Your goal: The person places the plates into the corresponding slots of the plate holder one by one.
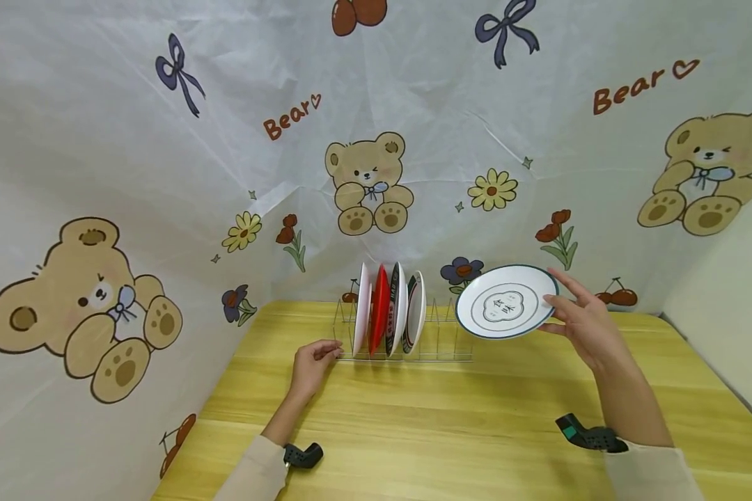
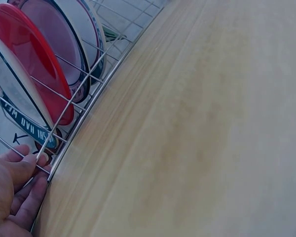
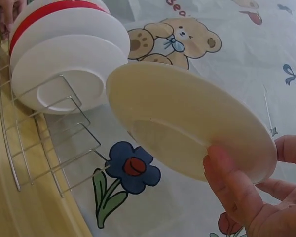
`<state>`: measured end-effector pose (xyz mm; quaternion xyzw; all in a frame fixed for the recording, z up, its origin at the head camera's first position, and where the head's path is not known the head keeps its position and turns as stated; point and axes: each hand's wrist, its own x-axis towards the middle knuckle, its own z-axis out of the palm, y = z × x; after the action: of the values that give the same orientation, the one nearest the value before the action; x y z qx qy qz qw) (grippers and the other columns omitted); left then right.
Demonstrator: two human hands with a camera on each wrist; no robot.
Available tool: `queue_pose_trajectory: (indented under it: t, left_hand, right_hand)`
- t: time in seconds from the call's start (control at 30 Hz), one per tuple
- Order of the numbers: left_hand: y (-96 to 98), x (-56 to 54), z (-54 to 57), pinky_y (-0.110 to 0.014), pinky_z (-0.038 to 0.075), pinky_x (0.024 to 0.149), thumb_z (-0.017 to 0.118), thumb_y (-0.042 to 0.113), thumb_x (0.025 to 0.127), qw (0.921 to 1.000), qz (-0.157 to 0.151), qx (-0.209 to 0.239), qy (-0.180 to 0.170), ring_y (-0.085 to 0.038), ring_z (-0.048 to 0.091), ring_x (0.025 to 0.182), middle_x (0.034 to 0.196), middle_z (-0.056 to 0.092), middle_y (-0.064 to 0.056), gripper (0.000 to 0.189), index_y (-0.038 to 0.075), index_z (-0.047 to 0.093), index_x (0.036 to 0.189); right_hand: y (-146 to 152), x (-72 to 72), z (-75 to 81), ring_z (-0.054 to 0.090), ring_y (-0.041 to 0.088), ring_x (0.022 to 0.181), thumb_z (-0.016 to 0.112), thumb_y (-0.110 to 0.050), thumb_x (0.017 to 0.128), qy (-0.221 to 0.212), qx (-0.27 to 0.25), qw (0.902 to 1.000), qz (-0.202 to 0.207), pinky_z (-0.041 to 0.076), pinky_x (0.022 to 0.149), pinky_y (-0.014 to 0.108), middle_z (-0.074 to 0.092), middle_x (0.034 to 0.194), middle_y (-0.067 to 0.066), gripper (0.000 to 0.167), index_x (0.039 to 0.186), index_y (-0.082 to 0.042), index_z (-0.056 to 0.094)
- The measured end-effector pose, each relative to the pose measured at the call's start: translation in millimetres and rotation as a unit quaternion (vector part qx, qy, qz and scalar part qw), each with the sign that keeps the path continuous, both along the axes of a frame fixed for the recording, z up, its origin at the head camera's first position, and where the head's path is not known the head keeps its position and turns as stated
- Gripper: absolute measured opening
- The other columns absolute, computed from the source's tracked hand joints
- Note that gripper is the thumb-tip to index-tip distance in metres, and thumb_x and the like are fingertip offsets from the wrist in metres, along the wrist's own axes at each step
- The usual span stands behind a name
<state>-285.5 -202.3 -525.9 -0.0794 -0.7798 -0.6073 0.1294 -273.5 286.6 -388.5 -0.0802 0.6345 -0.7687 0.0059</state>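
My right hand point(image 1: 579, 316) pinches the right edge of a white plate point(image 1: 507, 303) with a dark rim line and a printed emblem. The plate is held tilted, its face toward the head camera, beside the right end of a wire dish rack point(image 1: 441, 358). In the right wrist view its plain underside shows. At the rack's left end, my left hand point(image 1: 313, 365) grips the wire frame between thumb and fingers. Several plates stand upright in the rack's left part, among them a red plate point(image 1: 381, 309) and a white plate point(image 1: 416, 313) with a patterned rim.
The rack stands on a yellow wood-grain table point(image 1: 407, 431) near its back edge. Behind and to the left hangs a white cloth point(image 1: 439, 125) printed with bears, flowers and bows. A pale wall point(image 1: 727, 278) borders the table's right side.
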Motion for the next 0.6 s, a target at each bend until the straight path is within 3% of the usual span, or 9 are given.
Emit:
queue_pose_trajectory:
  t: [0.13,0.4,0.6]
  left_hand:
    - [-0.4,-2.2,-1.3,-0.035,0.062,0.079,0.068,-0.007,0.093,1.0000,0.000,-0.003,-0.004,-0.043,0.071,0.095,0.104,0.072,-0.029,0.017,-0.014,0.071,0.108]
    - [-7.6,-20.8,-28.2,-0.030,0.061,0.075,0.072,-0.003,0.091,0.9999,0.013,-0.001,-0.001,-0.042,0.071,0.094,0.104,0.074,-0.024,0.017,-0.008,0.074,0.107]
    - [-10.6,-22.9,-33.4,-0.025,0.060,0.074,0.075,0.005,0.091,0.9999,0.015,0.003,0.006,-0.031,0.074,0.090,0.099,0.077,-0.014,0.014,0.002,0.078,0.104]
  right_hand:
    - [-8,-7.3,4.5,0.072,0.014,0.092,0.062,-0.020,0.103,-0.008,0.035,0.9994,0.000,0.063,0.075,0.032,0.018,0.155,0.026,0.069,0.163,-0.024,0.026]
    - [-24,-22.7,6.1,0.071,0.013,0.092,0.060,-0.018,0.105,-0.020,0.072,0.9970,0.017,0.063,0.077,0.033,0.035,0.144,0.018,0.068,0.163,-0.021,0.024]
    - [-37,-31.9,4.0,0.071,0.015,0.092,0.057,-0.018,0.106,-0.016,0.124,0.9918,0.028,0.063,0.078,0.035,0.035,0.147,0.027,0.067,0.163,-0.020,0.023]
